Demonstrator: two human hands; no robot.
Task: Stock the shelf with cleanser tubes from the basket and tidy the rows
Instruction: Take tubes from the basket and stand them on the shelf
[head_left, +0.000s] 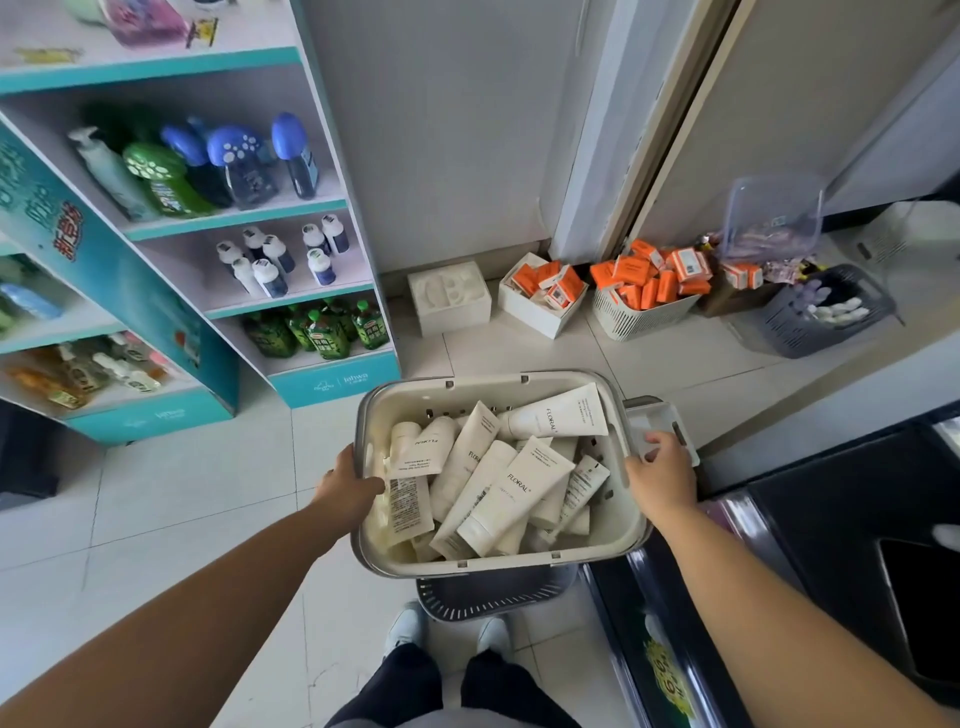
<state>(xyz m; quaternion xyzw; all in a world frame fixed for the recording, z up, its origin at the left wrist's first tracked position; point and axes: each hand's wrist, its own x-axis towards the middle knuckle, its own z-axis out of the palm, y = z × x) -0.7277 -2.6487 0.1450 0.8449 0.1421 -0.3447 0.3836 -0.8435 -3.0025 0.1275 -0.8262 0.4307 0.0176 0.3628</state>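
A cream plastic basket (618, 540) held above the tiled floor (156, 519), filled with a loose pile of white cleanser tubes (511, 499) lying at mixed angles; several bear the word FLORAL, and one shows a printed back label. The left hand (348, 486) is closed over the basket's left rim, fingers curled inside against a tube. The right hand (660, 467) is closed on the basket's right rim, its fingertips touching a white flap-like handle piece (654, 415) that juts out beside it. Directly beneath the basket lies a dark grey perforated basket (493, 597), with the person's white shoes (405, 623) just behind it.

To the left stands a teal cardboard display shelf (332, 384): its upper tier holds blue- and green-capped bottles (239, 166), the middle tier small dark bottles with white caps (275, 260), the lowest tier green refill pouches (322, 327). Against the far wall, from left to right: a white moulded tray (449, 296), a white box (540, 306) and a white lattice basket (644, 312), both heaped with orange cartons (634, 280), then a grey lattice basket (821, 317) holding pale items too small to identify. A clear plastic bin (774, 213) is tilted above the cartons. A dark shelf unit (831, 519) runs along the right.
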